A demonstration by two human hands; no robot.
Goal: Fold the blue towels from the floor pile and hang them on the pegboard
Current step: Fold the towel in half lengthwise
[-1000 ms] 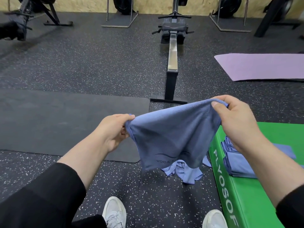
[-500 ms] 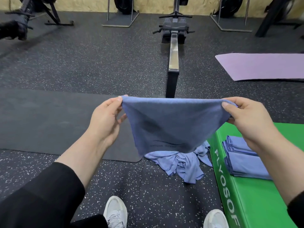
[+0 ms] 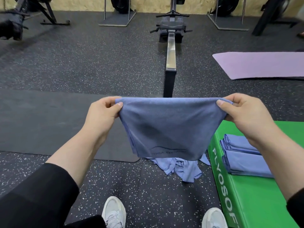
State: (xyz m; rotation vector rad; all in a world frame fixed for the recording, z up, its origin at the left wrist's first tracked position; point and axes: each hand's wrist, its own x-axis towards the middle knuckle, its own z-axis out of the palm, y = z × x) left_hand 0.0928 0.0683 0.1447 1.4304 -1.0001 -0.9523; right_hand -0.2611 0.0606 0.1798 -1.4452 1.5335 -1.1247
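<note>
A blue towel (image 3: pixel 166 127) hangs doubled in front of me, its top edge stretched level between both hands. My left hand (image 3: pixel 102 114) pinches the left top corner and my right hand (image 3: pixel 246 112) pinches the right one. Below the towel, a crumpled pile of blue towels (image 3: pixel 182 168) lies on the speckled floor. To the right, a stack of folded blue towels (image 3: pixel 243 155) rests on a green plyo box (image 3: pixel 256 203). No pegboard is in view.
A rowing machine (image 3: pixel 171 51) runs straight ahead along the floor. A black mat (image 3: pixel 41 122) lies to the left and a purple mat (image 3: pixel 263 65) at the right. My white shoes (image 3: pixel 113 211) stand below. Weight stands line the far wall.
Both hands have drawn apart and levelled out, pulling the towel's top edge taut and straight. The floor pile, mostly hidden a second ago, shows below the towel.
</note>
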